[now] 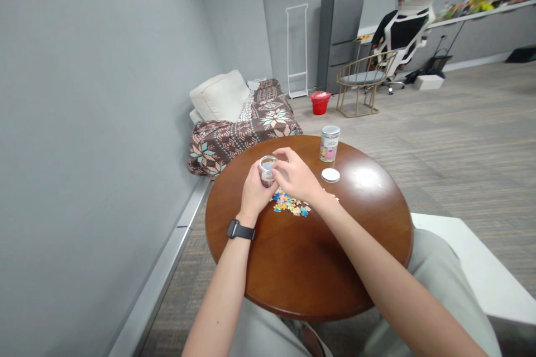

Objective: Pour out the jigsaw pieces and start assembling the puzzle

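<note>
My left hand (254,194) is wrapped round a small round can (267,178) and holds it above the wooden table. The can's top is off, and its silver rim faces up. At the rim's right side, the bent fingers of my right hand (296,174) come together. Whatever they may hold is too small to make out. Below both hands lies a loose pile of colourful jigsaw puzzle pieces (290,204), partly hidden by them. A round white lid (330,175) rests to the right. Behind it stands a second printed can (330,145), upright with its lid on.
The round brown table (310,268) is in front of my knees. A couch with a patterned cover (247,134) stands beyond its far left edge, along the grey wall. Farther back are a red bin (320,102), a gold wire chair (362,81) and a seated person (385,28).
</note>
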